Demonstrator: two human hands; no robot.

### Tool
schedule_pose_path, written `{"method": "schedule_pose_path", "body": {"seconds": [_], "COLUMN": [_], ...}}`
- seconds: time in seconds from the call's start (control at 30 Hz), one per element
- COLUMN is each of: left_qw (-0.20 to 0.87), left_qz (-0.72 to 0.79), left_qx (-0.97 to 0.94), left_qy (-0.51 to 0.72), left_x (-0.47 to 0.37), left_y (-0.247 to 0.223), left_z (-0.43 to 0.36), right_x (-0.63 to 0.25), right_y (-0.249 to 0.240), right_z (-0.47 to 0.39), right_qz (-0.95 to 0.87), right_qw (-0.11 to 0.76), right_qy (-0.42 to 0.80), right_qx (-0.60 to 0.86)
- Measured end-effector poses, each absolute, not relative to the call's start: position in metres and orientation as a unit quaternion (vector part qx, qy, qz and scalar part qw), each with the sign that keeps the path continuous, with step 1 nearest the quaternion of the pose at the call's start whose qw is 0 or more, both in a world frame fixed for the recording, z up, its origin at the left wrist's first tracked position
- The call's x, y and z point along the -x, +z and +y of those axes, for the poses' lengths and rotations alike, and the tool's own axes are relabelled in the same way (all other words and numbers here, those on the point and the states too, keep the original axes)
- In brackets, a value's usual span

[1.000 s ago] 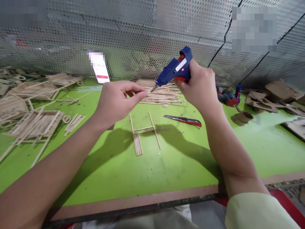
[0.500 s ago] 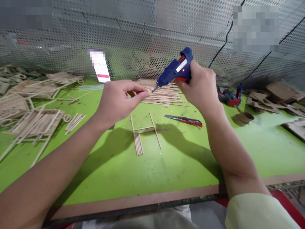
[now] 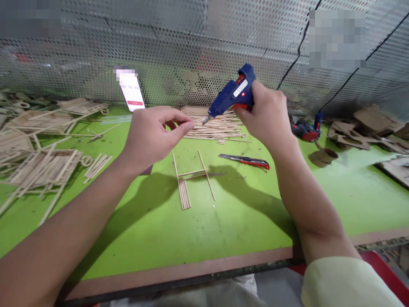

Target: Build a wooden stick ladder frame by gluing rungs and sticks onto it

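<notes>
Stick assembly [image 3: 191, 172] sits on the green table [image 3: 243, 230], just below the middle of the picture, and I'd call it partly built. What's laid out: two long sticks as side rails, with a pair of thin crosspieces between them, so it reads like an H. Below the crosspieces, a row of short sticks [image 3: 184, 195] lies side by side near the left rail and stops well short of the right one. So if that bay is meant to be filled, most of it looks undone. Can't tell from this angle which joints are actually glued.

Right hand [image 3: 266, 106] is wrapped around a blue glue gun [image 3: 228, 96], red light lit, nozzle pointing down-left. Left hand [image 3: 150, 132] is up near the centre, thumb and forefinger tips pinched together just beside the nozzle. Whether there's a sliver of stick in that pinch, no idea, too small to see. Neither hand is touching the assembly.

Plenty of stock left too: big pile of sticks [image 3: 220, 128] behind the hands, plus a small bunch of short sticks [image 3: 97, 167] centre-left. Far left has some much more complete stick models [image 3: 54, 166]. Utility knife [image 3: 244, 160] lies right of centre, blade showing.
</notes>
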State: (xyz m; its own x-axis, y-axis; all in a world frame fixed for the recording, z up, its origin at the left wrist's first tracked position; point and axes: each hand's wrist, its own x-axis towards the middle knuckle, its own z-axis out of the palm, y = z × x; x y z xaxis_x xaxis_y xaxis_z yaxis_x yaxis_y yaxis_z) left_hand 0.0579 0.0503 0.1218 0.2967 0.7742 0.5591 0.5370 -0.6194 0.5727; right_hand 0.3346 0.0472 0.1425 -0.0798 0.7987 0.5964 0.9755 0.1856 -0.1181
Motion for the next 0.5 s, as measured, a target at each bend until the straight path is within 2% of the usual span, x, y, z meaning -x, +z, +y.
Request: {"method": "schedule_pose_path", "body": {"seconds": [0.27, 0.5], "left_qw": [0.122, 0.119], "left_qz": [0.377, 0.363], "left_qx": [-0.799, -0.798], "left_qy": [0.453, 0.466], "left_x": [-0.058, -0.0556], "left_y": [0.1205, 0.1193], "left_z": [0.0542, 0.0559], "right_x": [-0.3428, -0.3455], "right_y": [0.1378, 0.1368], "right_z": [0.0536, 0.0563], "right_qz": [-0.733, -0.727], "right_qw": [0.328, 0.321], "right_qy": [-0.145, -0.162], "right_qx": [0.577, 0.585]}}
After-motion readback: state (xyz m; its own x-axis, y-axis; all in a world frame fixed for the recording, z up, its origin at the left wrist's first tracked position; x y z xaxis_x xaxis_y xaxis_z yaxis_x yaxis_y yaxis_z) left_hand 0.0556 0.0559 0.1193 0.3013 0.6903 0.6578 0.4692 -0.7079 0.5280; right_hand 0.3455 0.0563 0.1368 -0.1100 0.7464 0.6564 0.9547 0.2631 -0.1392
